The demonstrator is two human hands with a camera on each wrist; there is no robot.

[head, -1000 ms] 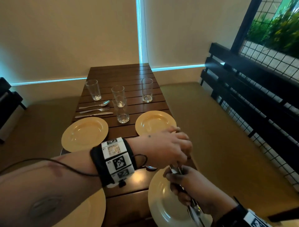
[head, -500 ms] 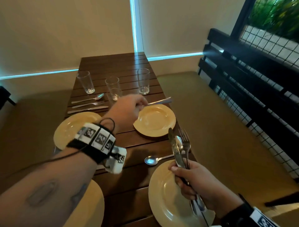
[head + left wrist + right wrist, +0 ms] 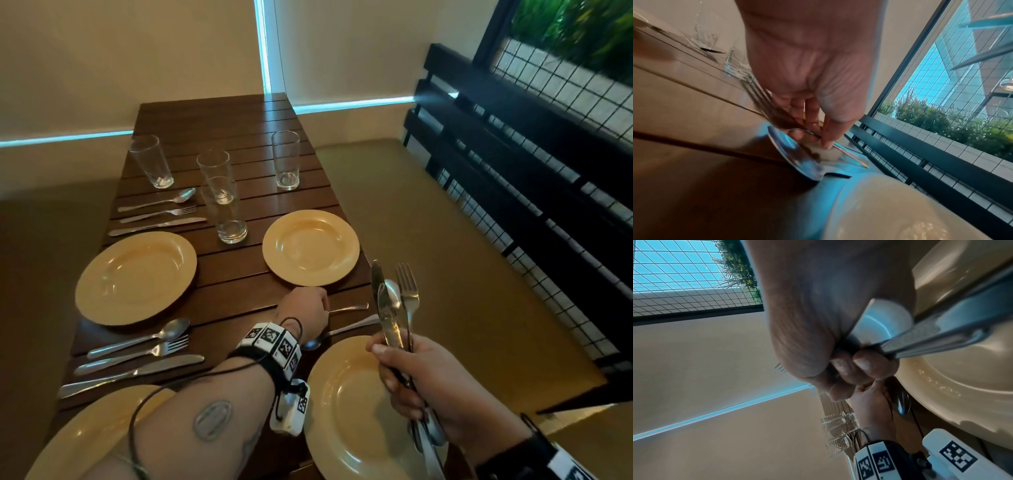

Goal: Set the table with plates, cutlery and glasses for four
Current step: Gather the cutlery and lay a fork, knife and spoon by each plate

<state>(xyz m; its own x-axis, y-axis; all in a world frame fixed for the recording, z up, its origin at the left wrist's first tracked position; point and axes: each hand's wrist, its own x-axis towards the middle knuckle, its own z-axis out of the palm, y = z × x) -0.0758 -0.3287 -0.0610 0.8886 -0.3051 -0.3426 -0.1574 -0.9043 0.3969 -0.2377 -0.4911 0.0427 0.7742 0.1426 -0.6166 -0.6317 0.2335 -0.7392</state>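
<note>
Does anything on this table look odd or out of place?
Yes: all four clear drinking glasses stand bunched at the far end of the dark slatted wooden table; none stands by the two nearest yellow plates. Nothing looks spilled or broken.

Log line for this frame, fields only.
left hand: pinching fork, lowering onto table | right hand: gripping cutlery bundle | spoon: already laid
</note>
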